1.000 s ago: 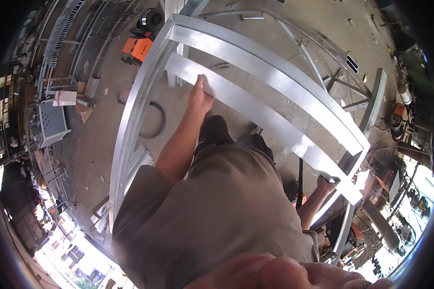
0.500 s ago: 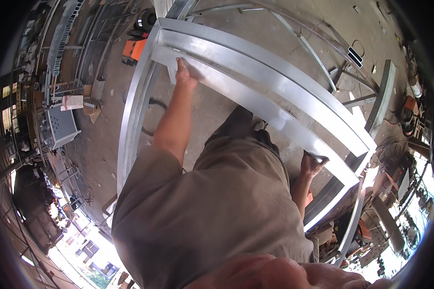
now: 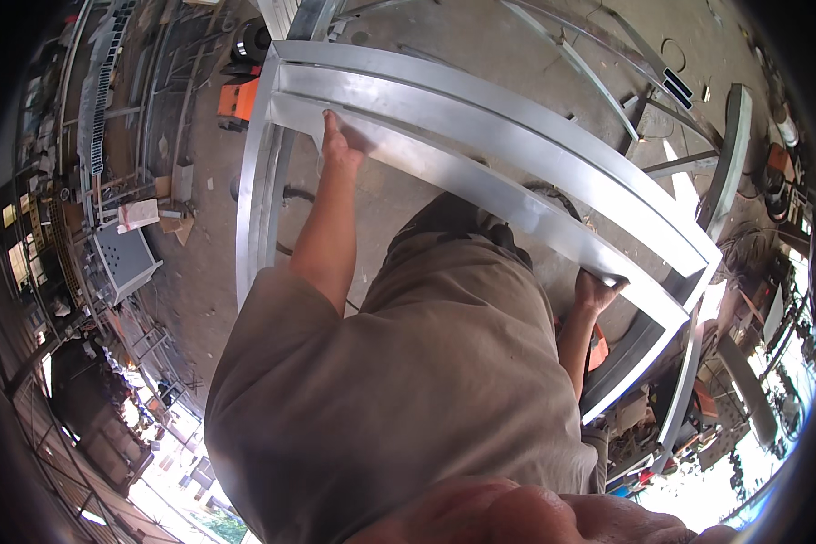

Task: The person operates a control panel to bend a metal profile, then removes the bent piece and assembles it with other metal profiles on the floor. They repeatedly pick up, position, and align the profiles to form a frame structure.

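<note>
A large silvery metal frame (image 3: pixel 535 140) spreads out in front of my body, its long far rail curving across the view. Just inside that rail, and roughly along it, runs a flat shiny metal bar (image 3: pixel 508 201) that reaches from the frame's left side to its right side. My left hand (image 3: pixel 342 145) is closed on the bar near its left end, thumb on top and the other fingers hidden underneath. Near the right end my right hand (image 3: pixel 597 290) grips the bar's near edge from below, its fingers partly hidden.
An orange machine (image 3: pixel 238 98) stands on the floor beyond the frame's left corner. Loose metal lengths (image 3: pixel 598 86) lie on the far floor. On the left are a grey perforated box (image 3: pixel 127 258) and racks of metal stock; clutter and cables (image 3: pixel 743 254) crowd the right.
The whole view has shifted a little, with the frame's far left corner slightly farther left and its right end slightly higher. Both hands keep their hold on the bar.
</note>
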The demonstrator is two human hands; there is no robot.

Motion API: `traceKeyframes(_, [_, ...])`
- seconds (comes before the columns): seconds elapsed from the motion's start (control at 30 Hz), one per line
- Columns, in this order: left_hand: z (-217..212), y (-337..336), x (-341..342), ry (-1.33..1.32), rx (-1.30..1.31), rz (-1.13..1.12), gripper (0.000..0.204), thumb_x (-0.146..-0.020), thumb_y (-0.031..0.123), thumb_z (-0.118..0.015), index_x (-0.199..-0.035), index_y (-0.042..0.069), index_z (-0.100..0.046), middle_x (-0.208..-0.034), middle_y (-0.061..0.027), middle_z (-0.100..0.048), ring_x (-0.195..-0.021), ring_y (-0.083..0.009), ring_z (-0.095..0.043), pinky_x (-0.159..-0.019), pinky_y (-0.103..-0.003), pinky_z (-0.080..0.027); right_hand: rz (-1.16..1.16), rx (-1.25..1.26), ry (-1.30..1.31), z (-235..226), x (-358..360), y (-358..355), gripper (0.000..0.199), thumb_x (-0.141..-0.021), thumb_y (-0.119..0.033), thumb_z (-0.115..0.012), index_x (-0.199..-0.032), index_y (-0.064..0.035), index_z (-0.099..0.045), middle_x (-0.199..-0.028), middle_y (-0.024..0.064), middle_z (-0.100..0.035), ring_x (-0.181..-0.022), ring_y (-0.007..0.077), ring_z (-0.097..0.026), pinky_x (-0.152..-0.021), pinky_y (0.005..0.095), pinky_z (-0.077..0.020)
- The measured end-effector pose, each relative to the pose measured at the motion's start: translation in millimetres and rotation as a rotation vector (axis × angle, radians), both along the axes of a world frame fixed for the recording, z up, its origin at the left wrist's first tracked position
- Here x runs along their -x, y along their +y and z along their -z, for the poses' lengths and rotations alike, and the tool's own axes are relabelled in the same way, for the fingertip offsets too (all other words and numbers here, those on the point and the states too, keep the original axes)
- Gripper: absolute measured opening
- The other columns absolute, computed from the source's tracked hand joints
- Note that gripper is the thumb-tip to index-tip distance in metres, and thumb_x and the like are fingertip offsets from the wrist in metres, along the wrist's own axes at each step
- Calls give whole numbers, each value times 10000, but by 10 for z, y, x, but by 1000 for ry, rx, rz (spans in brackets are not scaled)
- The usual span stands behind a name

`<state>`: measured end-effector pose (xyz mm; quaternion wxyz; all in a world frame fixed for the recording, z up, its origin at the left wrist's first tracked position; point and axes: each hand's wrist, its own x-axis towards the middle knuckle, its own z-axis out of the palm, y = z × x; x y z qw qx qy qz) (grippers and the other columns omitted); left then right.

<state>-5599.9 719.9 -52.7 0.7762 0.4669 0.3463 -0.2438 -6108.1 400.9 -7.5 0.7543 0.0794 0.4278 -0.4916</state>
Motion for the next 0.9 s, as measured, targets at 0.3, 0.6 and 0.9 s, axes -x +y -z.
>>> traceKeyframes(0.3, [434,391,-274,212,-83,-14,869,-861,692,-692,-1490,128,-491,-1413,-99,-560,-1183,-317,-534,-1028,-566,-415,135,-167,177,389,246,111,456,-1020,-561,-612,-1188,-138,-629,-1220,46,-668,-1110,252,-604,-1073,472,-457])
traceKeyframes(0.6, [93,13,-170,-10,-196,29,860,-883,618,-713,-1529,94,-494,-1578,-126,-493,-1445,-381,-438,-1202,-621,-323,225,-78,70,223,-86,-89,677,-1019,-611,-571,-1466,-108,-505,-1472,67,-587,-1391,301,-514,-1243,544,-321])
traceKeyframes(0.9, [19,-64,-250,113,-129,-33,796,-910,581,-692,-1504,83,-514,-1568,-128,-507,-1444,-379,-444,-1201,-610,-330,225,-82,111,93,-334,-372,611,-1028,-538,-612,-1493,-162,-488,-1543,32,-528,-1420,286,-491,-1217,550,-363])
